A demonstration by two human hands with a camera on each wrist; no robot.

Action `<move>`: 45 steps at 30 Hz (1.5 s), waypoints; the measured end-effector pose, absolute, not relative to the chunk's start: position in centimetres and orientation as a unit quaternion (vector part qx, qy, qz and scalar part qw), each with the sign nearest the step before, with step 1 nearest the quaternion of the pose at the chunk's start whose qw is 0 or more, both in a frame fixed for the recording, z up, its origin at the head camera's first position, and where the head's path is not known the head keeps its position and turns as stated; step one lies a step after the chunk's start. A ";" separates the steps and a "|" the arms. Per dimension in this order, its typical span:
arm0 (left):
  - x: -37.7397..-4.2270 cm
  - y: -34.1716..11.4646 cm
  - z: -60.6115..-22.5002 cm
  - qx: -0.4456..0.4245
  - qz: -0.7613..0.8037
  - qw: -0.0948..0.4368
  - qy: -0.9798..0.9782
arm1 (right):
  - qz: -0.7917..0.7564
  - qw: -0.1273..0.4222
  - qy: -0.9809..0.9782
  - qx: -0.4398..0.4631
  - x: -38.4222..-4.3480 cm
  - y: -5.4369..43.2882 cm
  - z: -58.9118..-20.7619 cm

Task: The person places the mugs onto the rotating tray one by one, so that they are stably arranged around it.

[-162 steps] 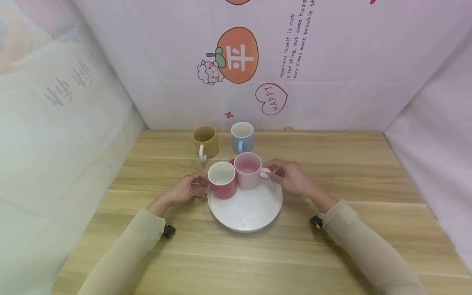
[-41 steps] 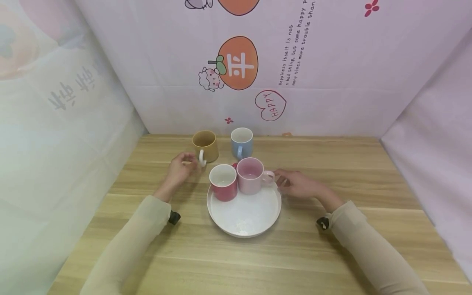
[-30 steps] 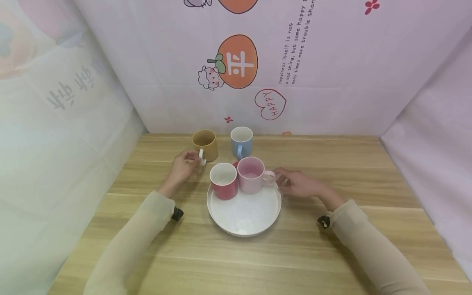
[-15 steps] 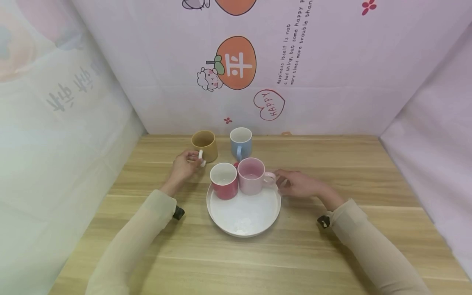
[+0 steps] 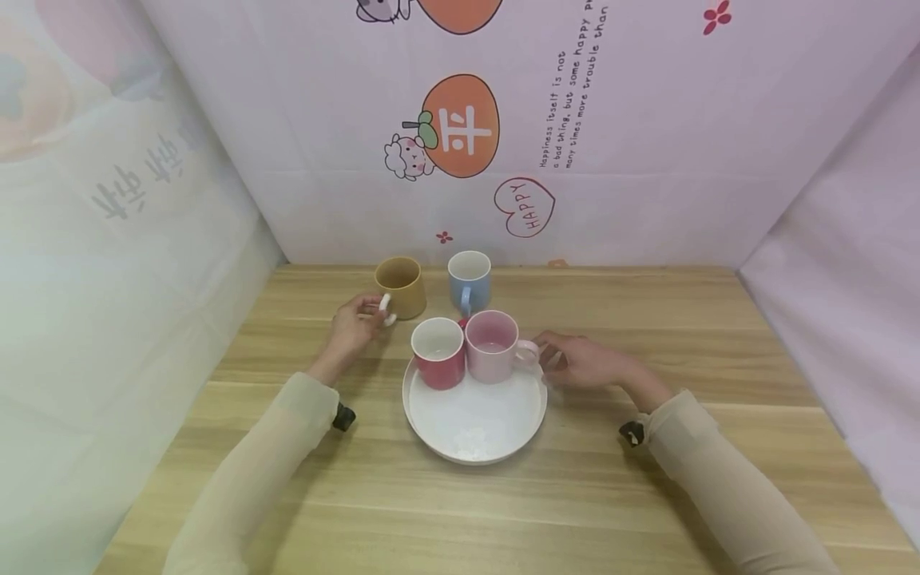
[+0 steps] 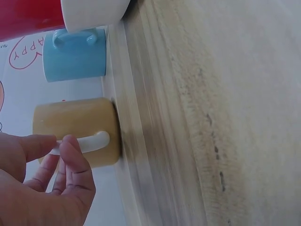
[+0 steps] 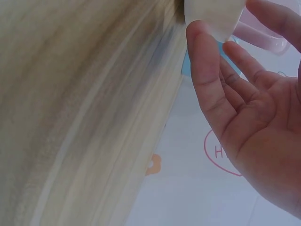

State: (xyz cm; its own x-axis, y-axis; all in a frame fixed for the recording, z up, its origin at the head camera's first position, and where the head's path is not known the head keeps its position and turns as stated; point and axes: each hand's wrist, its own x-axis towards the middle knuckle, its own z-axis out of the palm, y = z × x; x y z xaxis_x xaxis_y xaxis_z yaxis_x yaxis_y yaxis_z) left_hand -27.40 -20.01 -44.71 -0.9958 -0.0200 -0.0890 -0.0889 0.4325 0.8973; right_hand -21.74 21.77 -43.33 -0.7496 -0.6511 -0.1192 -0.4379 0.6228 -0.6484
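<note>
My left hand (image 5: 354, 327) pinches the white handle (image 6: 91, 142) of a mustard-yellow mug (image 5: 404, 292) between thumb and fingers. The mug stands upright on the table at the back left. A round white tray (image 5: 474, 423) lies in the middle. On its far part stand a red mug (image 5: 440, 367) with a white inside and a pale pink mug (image 5: 490, 361), side by side. At the tray's right edge is my right hand (image 5: 578, 359), fingers loosely bent beside the pink mug's handle. The right wrist view shows its fingertips by the tray wall (image 7: 214, 16); whether they touch it I cannot tell.
A light blue mug (image 5: 470, 286) stands behind the pink one, handle facing front. Close behind the wooden table (image 5: 647, 479) hangs a printed white cloth (image 5: 632, 160), with more cloth at the left (image 5: 144, 263) and right (image 5: 848, 255).
My left hand has left the red mug's side and taken the yellow mug's handle, which has turned slightly left. My right hand has come off the pink mug's handle and stays beside it.
</note>
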 end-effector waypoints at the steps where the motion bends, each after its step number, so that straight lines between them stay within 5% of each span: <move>1: -27.4 -20.1 -44.7 -0.033 0.533 0.033 0.845 | -0.306 0.174 0.884 -0.308 -21.7 21.8 -43.3; 45: -29.3 -20.8 -44.7 -0.038 0.505 0.024 0.862 | -0.298 0.215 0.888 -0.275 -21.7 21.8 -43.5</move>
